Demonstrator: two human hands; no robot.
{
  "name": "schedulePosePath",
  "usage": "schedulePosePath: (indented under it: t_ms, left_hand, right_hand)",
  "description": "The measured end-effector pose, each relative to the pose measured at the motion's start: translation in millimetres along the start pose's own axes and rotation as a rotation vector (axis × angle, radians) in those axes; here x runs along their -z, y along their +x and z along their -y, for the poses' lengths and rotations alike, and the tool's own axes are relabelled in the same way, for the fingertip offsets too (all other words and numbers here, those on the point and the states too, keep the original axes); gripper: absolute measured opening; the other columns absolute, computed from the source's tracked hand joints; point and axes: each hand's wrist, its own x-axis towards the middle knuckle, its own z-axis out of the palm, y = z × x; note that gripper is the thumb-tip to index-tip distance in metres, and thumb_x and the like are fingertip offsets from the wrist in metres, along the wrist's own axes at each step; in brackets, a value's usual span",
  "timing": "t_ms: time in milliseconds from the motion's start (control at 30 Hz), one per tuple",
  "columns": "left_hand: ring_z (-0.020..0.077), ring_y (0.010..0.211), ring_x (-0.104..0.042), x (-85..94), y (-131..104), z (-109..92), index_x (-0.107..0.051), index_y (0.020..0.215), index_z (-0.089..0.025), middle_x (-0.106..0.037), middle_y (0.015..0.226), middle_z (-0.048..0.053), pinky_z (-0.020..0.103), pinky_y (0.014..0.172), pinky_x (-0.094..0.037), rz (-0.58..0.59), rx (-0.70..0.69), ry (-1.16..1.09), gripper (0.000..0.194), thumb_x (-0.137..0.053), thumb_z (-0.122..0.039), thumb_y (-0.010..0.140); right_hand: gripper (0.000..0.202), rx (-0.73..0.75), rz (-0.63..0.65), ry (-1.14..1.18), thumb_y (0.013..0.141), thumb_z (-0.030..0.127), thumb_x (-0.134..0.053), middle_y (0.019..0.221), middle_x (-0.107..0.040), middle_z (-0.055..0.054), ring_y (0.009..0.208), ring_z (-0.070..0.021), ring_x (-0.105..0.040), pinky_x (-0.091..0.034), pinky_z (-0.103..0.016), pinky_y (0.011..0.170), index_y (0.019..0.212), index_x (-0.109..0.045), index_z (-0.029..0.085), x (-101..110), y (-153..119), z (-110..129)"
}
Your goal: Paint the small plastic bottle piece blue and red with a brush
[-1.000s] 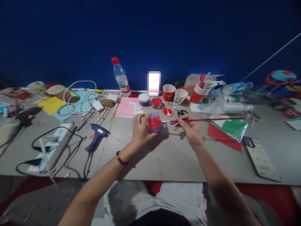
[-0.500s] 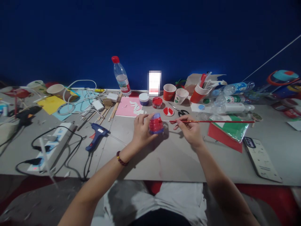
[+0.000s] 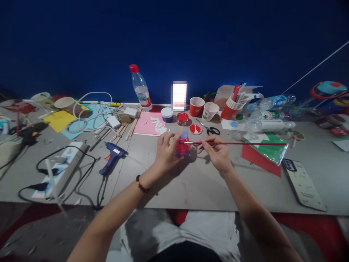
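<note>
A small cup-shaped object [image 3: 183, 146], mostly red with blue-violet at its top and bottom edges, is gripped by my left hand [image 3: 167, 152] from its left side. My right hand [image 3: 217, 154] pinches a thin red paintbrush [image 3: 245, 143] near its metal end. The brush lies nearly level, its tip against the red side of the cup-shaped object. Behind them stand an open jar of red paint [image 3: 182, 118], a lid smeared with red [image 3: 195, 129] and a white-lidded jar [image 3: 167, 114].
Black-handled scissors [image 3: 212, 130] lie beyond my right hand. A blue glue gun [image 3: 113, 157] and a power strip [image 3: 61, 169] with cables are on the left. A phone [image 3: 304, 185], green and red sheets [image 3: 263, 163] and plastic bottles [image 3: 272, 124] are on the right.
My right hand and the brush have moved slightly left, bringing the brush tip over the red side of the cup-shaped object. My left hand has shifted slightly right with it.
</note>
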Motion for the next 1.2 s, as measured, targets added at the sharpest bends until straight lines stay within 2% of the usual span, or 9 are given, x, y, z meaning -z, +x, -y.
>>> schedulePosePath:
  t_ms: [167,500,600,700,867,1033,1200]
  left_hand:
    - [0.0325,0.111,-0.051,-2.1,-1,0,-0.048,0.135,-0.023,-0.056,0.119,0.013,0.051,0.098,-0.042,-0.003,-0.009,0.0,0.076,-0.08,-0.036,0.068]
    - [0.0327,0.113,-0.05,4.0,1,1,-0.045,0.138,-0.024,-0.055,0.123,0.014,0.052,0.099,-0.042,0.034,0.012,-0.026,0.079,-0.08,-0.038,0.069]
    - [0.0327,0.11,-0.051,2.8,1,1,-0.045,0.138,-0.024,-0.056,0.12,0.014,0.052,0.097,-0.043,0.031,0.003,-0.016,0.08,-0.08,-0.035,0.067]
    - [0.033,0.109,-0.051,0.3,0,2,-0.045,0.138,-0.024,-0.056,0.119,0.013,0.051,0.096,-0.043,0.045,0.012,-0.017,0.082,-0.081,-0.032,0.064]
    - [0.0329,0.108,-0.049,-4.2,-3,1,-0.045,0.139,-0.023,-0.054,0.118,0.013,0.051,0.097,-0.043,0.037,-0.002,0.001,0.082,-0.079,-0.039,0.066]
    - [0.033,0.108,-0.049,-4.6,-3,1,-0.045,0.138,-0.023,-0.054,0.117,0.014,0.051,0.097,-0.043,0.04,-0.018,0.035,0.082,-0.08,-0.038,0.065]
    - [0.0336,0.11,-0.049,-2.5,-2,3,-0.046,0.137,-0.023,-0.054,0.118,0.013,0.053,0.098,-0.042,0.044,0.015,0.018,0.083,-0.08,-0.032,0.062]
  right_hand:
    - [0.036,0.047,-0.024,-0.048,0.084,0.058,-0.069,0.079,-0.071,-0.002,0.057,-0.0144,-0.067,-0.059,-0.03,0.055,0.082,-0.062,0.023,-1,3,4]
    - [0.037,-0.014,-0.114,-0.112,0.081,0.058,-0.072,0.075,-0.074,-0.003,0.057,-0.0153,-0.066,-0.057,-0.028,0.051,0.08,-0.061,0.023,25,14,3]
    - [0.032,-0.022,-0.125,-0.062,0.083,0.054,-0.072,0.078,-0.074,-0.003,0.059,-0.016,-0.067,-0.058,-0.029,0.051,0.082,-0.061,0.024,22,12,2]
    - [0.028,0.007,-0.069,-0.029,0.085,0.05,-0.071,0.08,-0.073,-0.002,0.06,-0.016,-0.068,-0.06,-0.031,0.056,0.083,-0.062,0.024,15,7,-2]
    - [0.025,0.067,0.001,-0.093,0.089,0.047,-0.068,0.085,-0.071,-0.002,0.063,-0.0138,-0.069,-0.06,-0.028,0.06,0.088,-0.065,0.023,2,-1,-10]
    - [0.025,0.08,-0.012,-0.145,0.09,0.048,-0.065,0.087,-0.069,-0.003,0.063,-0.0144,-0.068,-0.059,-0.027,0.056,0.088,-0.067,0.023,-2,-3,-4]
    - [0.028,0.128,-0.072,-0.199,0.089,0.049,-0.065,0.081,-0.067,-0.003,0.061,-0.0146,-0.066,-0.06,-0.03,0.057,0.081,-0.065,0.023,5,2,5]
